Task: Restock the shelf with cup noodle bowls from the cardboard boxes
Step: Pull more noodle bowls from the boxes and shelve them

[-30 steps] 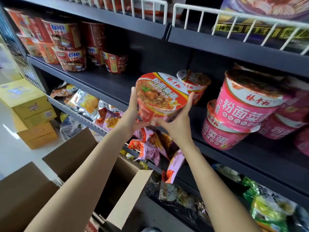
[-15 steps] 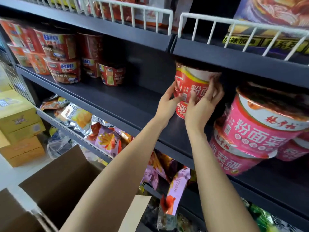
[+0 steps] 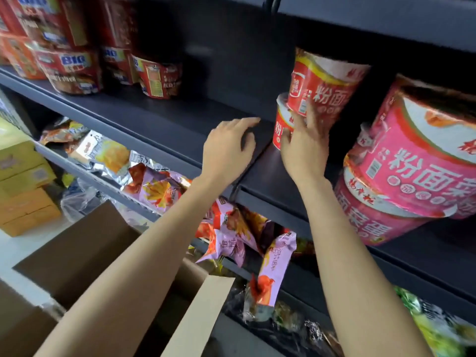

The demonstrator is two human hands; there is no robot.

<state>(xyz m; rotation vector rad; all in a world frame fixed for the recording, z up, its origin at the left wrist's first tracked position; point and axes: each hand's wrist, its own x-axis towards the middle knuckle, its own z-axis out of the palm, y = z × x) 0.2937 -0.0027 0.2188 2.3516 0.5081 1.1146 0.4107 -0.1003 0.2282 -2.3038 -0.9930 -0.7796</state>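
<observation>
A red noodle bowl [image 3: 327, 88] sits tilted on top of a second red bowl [image 3: 280, 119] on the dark shelf [image 3: 159, 124]. My right hand [image 3: 304, 148] touches the front of both bowls with straight fingers. My left hand [image 3: 229, 148] hovers over the shelf to the left of the bowls, fingers relaxed, holding nothing. Below my arms stands an open cardboard box [image 3: 85, 251]; its inside is hidden.
Two stacked pink noodle bowls [image 3: 412, 163] stand right of the red ones. Red "BIG" cups [image 3: 72, 65] fill the shelf's far left. Snack bags [image 3: 159, 186] lie on the lower shelf. Yellow cartons [image 3: 23, 181] are piled on the floor at left.
Both hands carried the red bowl up and set it on the other red bowl. My left hand has let go and drawn back to the left; my right hand still touches the bowls.
</observation>
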